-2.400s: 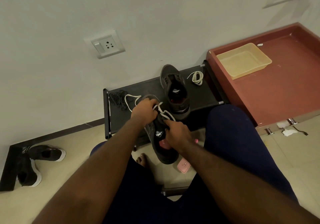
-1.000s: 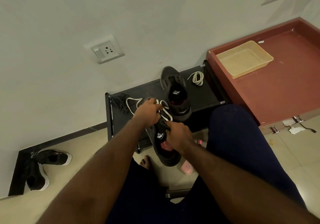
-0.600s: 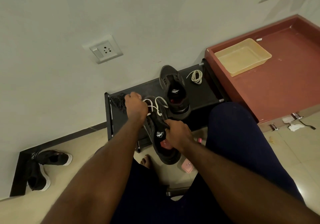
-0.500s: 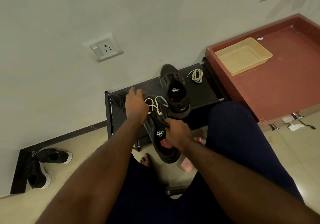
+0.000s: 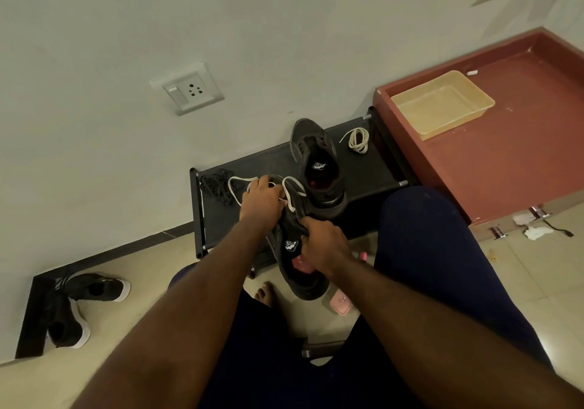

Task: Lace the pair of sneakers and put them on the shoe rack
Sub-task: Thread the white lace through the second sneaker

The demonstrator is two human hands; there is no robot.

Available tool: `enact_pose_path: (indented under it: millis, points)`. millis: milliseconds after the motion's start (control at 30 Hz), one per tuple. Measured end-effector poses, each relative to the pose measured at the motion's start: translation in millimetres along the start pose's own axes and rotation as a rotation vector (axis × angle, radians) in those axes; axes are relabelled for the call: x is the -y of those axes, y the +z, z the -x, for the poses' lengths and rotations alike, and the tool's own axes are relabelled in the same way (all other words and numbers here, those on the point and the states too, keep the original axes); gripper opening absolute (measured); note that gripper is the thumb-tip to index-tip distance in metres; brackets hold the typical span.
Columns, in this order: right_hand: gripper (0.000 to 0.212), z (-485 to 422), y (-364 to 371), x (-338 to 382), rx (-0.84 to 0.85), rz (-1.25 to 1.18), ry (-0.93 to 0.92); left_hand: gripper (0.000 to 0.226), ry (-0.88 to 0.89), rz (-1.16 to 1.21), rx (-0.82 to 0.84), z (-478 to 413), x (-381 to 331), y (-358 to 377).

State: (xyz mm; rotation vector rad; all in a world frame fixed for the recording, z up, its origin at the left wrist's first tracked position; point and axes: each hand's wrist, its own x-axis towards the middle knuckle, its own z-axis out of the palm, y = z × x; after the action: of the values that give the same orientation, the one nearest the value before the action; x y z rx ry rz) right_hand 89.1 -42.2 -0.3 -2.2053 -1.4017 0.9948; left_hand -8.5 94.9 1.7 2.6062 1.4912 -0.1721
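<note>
I hold a dark grey sneaker (image 5: 298, 269) above the floor in front of the black shoe rack (image 5: 363, 168). My right hand (image 5: 325, 242) grips its tongue and side. My left hand (image 5: 260, 198) pinches the white lace (image 5: 294, 192) at the sneaker's toe end, with loops showing on both sides of the hand. The second dark sneaker (image 5: 317, 168) stands on the rack top, unlaced. A coiled white lace (image 5: 357, 140) lies on the rack to its right.
A tangle of black laces (image 5: 218, 185) lies on the rack's left end. A red-brown cabinet (image 5: 505, 162) with a beige tray (image 5: 442, 103) stands right of the rack. Two black shoes with white soles (image 5: 79, 307) lie on the floor at left. A pink slipper (image 5: 341, 302) lies under the sneaker.
My left hand reached out over the rack's left end with fingers spread, then came back to the sneaker's toe end and pinched the white lace again. My right hand kept its grip.
</note>
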Motion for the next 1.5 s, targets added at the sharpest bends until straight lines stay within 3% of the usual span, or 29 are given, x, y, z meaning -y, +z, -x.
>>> enact_pose_path:
  millis: [200,233,333,400,433,567,667,833,1000,1133,1233,1367,1433,1500]
  points:
    - [0.024,-1,1,0,-0.027,0.012,-0.004,0.029,0.084,-0.084,-0.037,-3,-4,-3]
    - [0.024,-1,0,0,-0.025,0.007,-0.004,0.024,0.037,-0.019,-0.116,-4,-2,-4]
    - [0.025,-1,-1,0,-0.014,-0.009,0.0,0.019,-0.358,0.389,-0.367,-7,5,-14]
    - [0.025,-1,-2,-1,-0.005,-0.004,0.003,0.018,-0.466,0.459,-0.401,-6,13,-18]
    - [0.026,0,-2,-1,-0.004,0.001,0.003,0.017,-0.427,0.433,-0.392,-4,16,-18]
    - [0.025,1,-3,1,-0.013,0.014,-0.005,0.027,-0.003,0.249,-0.223,3,14,-12]
    - [0.024,2,-4,3,-0.016,0.021,-0.002,0.031,0.111,0.073,0.002,3,6,-3]
    - [0.028,4,-5,3,0.003,0.005,0.005,0.022,0.096,-0.057,-0.021,2,-1,-3]
    - [0.032,3,-7,3,0.015,-0.012,0.003,0.018,-0.296,0.381,-0.33,1,-1,-13]
    - [0.034,4,-5,3,0.01,-0.008,0.006,0.04,-0.004,0.069,-0.1,3,3,-11]
    - [0.032,3,-6,4,0.007,0.001,0.004,0.031,0.095,-0.014,0.055,2,0,-4]
    - [0.036,5,-6,3,0.016,-0.001,0.007,0.027,0.118,-0.12,0.015,-1,-2,-3]
    - [0.038,4,-7,3,0.016,-0.007,0.009,0.023,0.034,-0.031,-0.105,-2,-4,-5]
    - [0.039,4,-8,3,0.022,-0.016,0.008,0.017,-0.226,0.242,-0.262,-3,-6,-14]
